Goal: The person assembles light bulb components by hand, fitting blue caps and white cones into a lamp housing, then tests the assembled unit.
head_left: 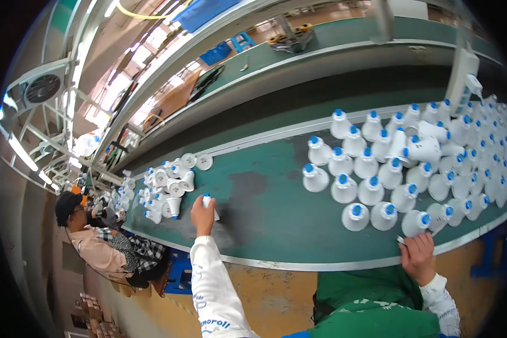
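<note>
My left hand (203,216) is closed round a white piece with a blue top (207,199), above the middle of the green work surface (265,236). It looks like the white cone-shaped bottles with blue tops (356,216) standing in rows to the right. At the near edge of the surface, my right hand (418,258) has its fingers curled together. A small white bit (400,240) sticks out by its fingertips; what it is does not show clearly. Just beyond those fingers, a slightly tilted bottle (416,223) overlaps them in this view.
Several white pieces (162,179) lie jumbled on the left, some on their sides. A person in a dark cap (98,248) sits farther left along the bench. Among the right-hand rows, some bottles (425,149) lie toppled. A raised shelf (332,36) runs along the back.
</note>
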Action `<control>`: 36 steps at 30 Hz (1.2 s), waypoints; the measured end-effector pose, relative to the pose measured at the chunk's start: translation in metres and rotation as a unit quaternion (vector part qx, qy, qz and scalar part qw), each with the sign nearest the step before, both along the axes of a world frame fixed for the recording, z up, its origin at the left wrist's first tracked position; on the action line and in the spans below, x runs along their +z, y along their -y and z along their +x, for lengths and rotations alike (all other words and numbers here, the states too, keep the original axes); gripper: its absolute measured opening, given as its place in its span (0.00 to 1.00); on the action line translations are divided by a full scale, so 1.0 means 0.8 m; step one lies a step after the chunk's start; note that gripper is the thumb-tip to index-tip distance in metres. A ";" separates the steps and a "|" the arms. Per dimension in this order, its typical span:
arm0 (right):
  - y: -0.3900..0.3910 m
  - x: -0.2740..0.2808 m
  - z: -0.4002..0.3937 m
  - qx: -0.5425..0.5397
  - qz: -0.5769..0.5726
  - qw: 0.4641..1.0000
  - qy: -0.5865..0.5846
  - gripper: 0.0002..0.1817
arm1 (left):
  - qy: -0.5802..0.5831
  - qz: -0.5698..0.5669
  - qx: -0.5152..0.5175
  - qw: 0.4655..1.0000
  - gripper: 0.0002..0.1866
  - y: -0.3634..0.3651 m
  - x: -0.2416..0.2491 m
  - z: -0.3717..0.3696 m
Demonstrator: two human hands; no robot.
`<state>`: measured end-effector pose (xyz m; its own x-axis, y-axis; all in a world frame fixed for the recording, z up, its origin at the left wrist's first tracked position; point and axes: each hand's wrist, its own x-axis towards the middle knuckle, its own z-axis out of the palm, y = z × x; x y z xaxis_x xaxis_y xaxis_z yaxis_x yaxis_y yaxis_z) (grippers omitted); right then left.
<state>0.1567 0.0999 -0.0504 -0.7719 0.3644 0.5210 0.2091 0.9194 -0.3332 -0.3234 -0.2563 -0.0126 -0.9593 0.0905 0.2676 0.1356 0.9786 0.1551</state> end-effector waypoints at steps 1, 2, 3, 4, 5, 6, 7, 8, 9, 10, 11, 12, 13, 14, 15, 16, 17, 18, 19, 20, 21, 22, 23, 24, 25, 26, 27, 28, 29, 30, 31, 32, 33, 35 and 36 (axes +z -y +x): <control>-0.002 0.001 0.001 0.014 0.001 1.000 -0.005 0.09 | 0.037 0.186 -0.083 0.978 0.27 -0.013 -0.002 0.020; -0.004 0.001 0.001 0.024 0.002 1.000 -0.010 0.09 | 0.078 0.365 -0.163 0.913 0.23 -0.029 -0.003 0.041; -0.005 -0.002 0.001 0.027 0.011 0.999 -0.029 0.09 | 0.128 0.454 -0.199 0.859 0.22 -0.054 0.006 0.082; -0.006 -0.006 0.002 0.026 0.019 0.998 -0.044 0.09 | 0.183 0.535 -0.230 0.792 0.21 -0.080 0.019 0.133; -0.006 -0.004 0.003 0.030 0.016 0.998 -0.053 0.09 | 0.225 0.540 -0.272 0.764 0.22 -0.102 0.029 0.178; -0.006 0.000 0.005 0.031 0.012 0.998 -0.060 0.10 | 0.270 0.543 -0.312 0.731 0.23 -0.121 0.038 0.220; -0.005 0.001 0.009 0.032 -0.002 0.998 -0.063 0.09 | 0.289 0.512 -0.347 0.731 0.23 -0.138 0.043 0.259; -0.003 0.002 0.014 0.030 -0.014 0.997 -0.067 0.09 | 0.305 0.481 -0.385 0.726 0.23 -0.153 0.046 0.292; -0.001 0.004 0.017 0.029 -0.019 0.996 -0.079 0.08 | 0.326 0.464 -0.407 0.716 0.23 -0.167 0.045 0.319; 0.000 0.007 0.020 0.029 -0.021 0.995 -0.092 0.08 | 0.343 0.446 -0.430 0.706 0.24 -0.182 0.043 0.342; 0.001 0.009 0.023 0.025 -0.025 0.995 -0.089 0.08 | 0.336 0.438 -0.449 0.703 0.24 -0.199 0.044 0.362; 0.003 0.013 0.027 0.023 -0.029 0.995 -0.089 0.08 | 0.308 0.417 -0.484 0.705 0.24 -0.215 0.039 0.375; 0.005 0.018 0.030 0.016 -0.039 0.994 -0.105 0.08 | 0.288 0.400 -0.495 0.716 0.24 -0.228 0.035 0.387; 0.006 0.023 0.032 0.011 -0.049 0.991 -0.123 0.08 | 0.265 0.383 -0.506 0.726 0.24 -0.241 0.031 0.397; 0.007 0.027 0.035 0.001 -0.063 0.989 -0.131 0.08 | 0.277 0.383 -0.527 0.706 0.24 -0.251 0.027 0.405; 0.008 0.029 0.037 -0.007 -0.078 0.987 -0.139 0.08 | 0.257 0.359 -0.534 0.721 0.24 -0.259 0.022 0.409; 0.008 0.029 0.038 -0.011 -0.083 0.984 -0.157 0.08 | 0.233 0.336 -0.537 0.738 0.25 -0.264 0.017 0.412; 0.008 0.027 0.037 -0.012 -0.088 0.980 -0.176 0.09 | 0.241 0.337 -0.552 0.724 0.25 -0.268 0.013 0.412; 0.009 0.024 0.037 -0.020 -0.094 0.979 -0.180 0.08 | 0.230 0.325 -0.558 0.728 0.25 -0.271 0.008 0.412; 0.010 0.021 0.038 -0.035 -0.087 0.980 -0.177 0.08 | 0.219 0.314 -0.563 0.732 0.25 -0.273 0.004 0.411; 0.011 0.021 0.037 -0.030 -0.101 0.977 -0.187 0.08 | 0.231 0.325 -0.559 0.727 0.25 -0.277 0.003 0.412; 0.012 0.022 0.037 -0.020 -0.116 0.973 -0.196 0.08 | 0.235 0.327 -0.565 0.720 0.25 -0.281 0.001 0.414; 0.012 0.021 0.035 -0.013 -0.115 0.975 -0.187 0.08 | 0.233 0.329 -0.558 0.725 0.25 -0.282 -0.001 0.414; 0.012 0.019 0.034 -0.015 -0.116 0.976 -0.186 0.08 | 0.230 0.329 -0.548 0.734 0.25 -0.281 -0.003 0.412; 0.013 0.017 0.032 -0.011 -0.115 0.975 -0.191 0.08 | 0.208 0.316 -0.570 0.730 0.25 -0.282 -0.006 0.407; 0.013 0.017 0.028 -0.004 -0.117 0.973 -0.197 0.08 | 0.209 0.313 -0.564 0.735 0.25 -0.284 -0.006 0.409; 0.012 0.018 0.027 -0.011 -0.082 0.979 -0.188 0.08 | 0.186 0.306 -0.572 0.738 0.25 -0.287 -0.003 0.411; 0.011 0.020 0.027 0.003 -0.098 0.977 -0.191 0.08 | 0.163 0.294 -0.576 0.745 0.24 -0.286 0.000 0.412; 0.010 0.020 0.028 -0.004 -0.090 0.980 -0.175 0.08 | 0.199 0.290 -0.576 0.738 0.24 -0.284 0.003 0.411; 0.010 0.020 0.027 -0.011 -0.080 0.984 -0.160 0.08 | 0.211 0.304 -0.578 0.727 0.24 -0.285 0.005 0.414; 0.010 0.023 0.028 -0.012 -0.086 0.984 -0.153 0.09 | 0.222 0.280 -0.605 0.712 0.25 -0.280 0.001 0.409; 0.010 0.024 0.028 -0.017 -0.089 0.985 -0.146 0.10 | 0.211 0.273 -0.615 0.709 0.25 -0.279 0.001 0.410; 0.010 0.022 0.027 -0.014 -0.102 0.982 -0.155 0.10 | 0.212 0.268 -0.618 0.708 0.25 -0.279 0.005 0.410; 0.012 0.021 0.028 -0.005 -0.113 0.982 -0.153 0.10 | 0.216 0.260 -0.621 0.707 0.25 -0.278 0.006 0.411; 0.013 0.021 0.028 -0.001 -0.113 0.983 -0.144 0.10 | 0.237 0.297 -0.611 0.694 0.25 -0.277 0.003 0.411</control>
<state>0.1795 0.0898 -0.0332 -0.6042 0.4970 0.6228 0.0772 0.8145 -0.5750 0.0056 -0.0344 -0.0100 -0.2558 0.9234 0.2861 0.6037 -0.0786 0.7933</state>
